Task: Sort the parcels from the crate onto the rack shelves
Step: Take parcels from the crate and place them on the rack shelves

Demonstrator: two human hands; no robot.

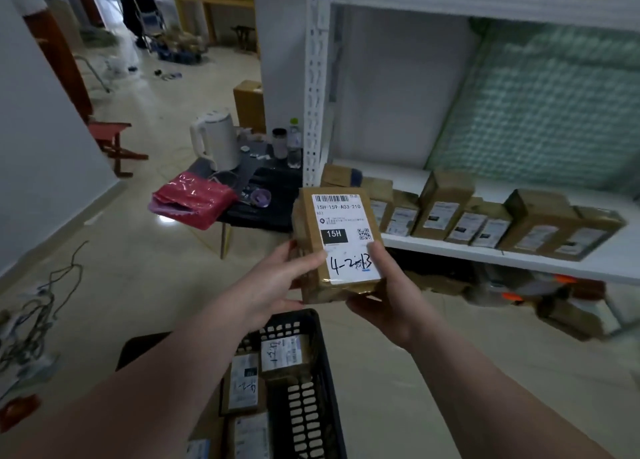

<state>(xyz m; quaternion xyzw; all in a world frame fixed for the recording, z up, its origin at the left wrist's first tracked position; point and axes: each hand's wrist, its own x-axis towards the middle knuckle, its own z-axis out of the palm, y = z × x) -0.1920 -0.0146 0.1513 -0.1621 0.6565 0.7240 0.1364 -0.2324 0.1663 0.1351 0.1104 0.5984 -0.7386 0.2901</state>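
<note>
Dim indoor light; glare spot on floor (166,219); wide-angle bending at edges; background soft, blurred.

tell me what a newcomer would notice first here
A brown parcel with a white label marked 15H is held at centre by the left hand and right hand. Behind it to the right, a row of parcels lines the white rack shelf; below the hands sits a black crate with more parcels.

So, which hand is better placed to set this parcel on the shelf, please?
Probably the right hand: it grips the parcel on the side nearest the shelf; the left hand holds the far side.
</note>
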